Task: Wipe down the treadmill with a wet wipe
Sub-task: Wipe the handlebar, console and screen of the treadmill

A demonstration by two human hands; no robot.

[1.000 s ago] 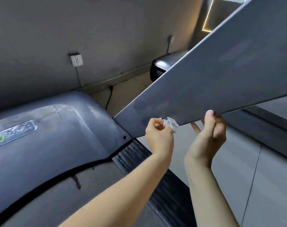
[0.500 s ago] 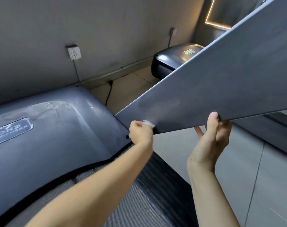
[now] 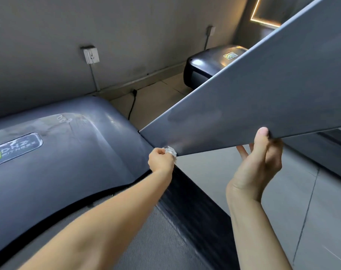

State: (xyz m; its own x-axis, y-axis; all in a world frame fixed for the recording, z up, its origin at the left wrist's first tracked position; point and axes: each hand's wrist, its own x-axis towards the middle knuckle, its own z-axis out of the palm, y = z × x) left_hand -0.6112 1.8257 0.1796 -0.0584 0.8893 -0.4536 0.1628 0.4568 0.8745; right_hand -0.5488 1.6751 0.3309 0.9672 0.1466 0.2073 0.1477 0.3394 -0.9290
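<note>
Treadmill [image 3: 72, 152] fills the lower left, its dark motor cover at the wall end and its grey slanted upright [image 3: 263, 98] rising to the upper right. Right hand [image 3: 263, 162] grips the upright's lower edge, thumb on the face and fingers curled beneath. Left hand [image 3: 161, 159] has travelled down the upright to its base over the last second, fingers closed around the crumpled wet wipe [image 3: 170, 151], which touches the bottom corner. Judgement: this stroke has reached its end; other surfaces remain.
</note>
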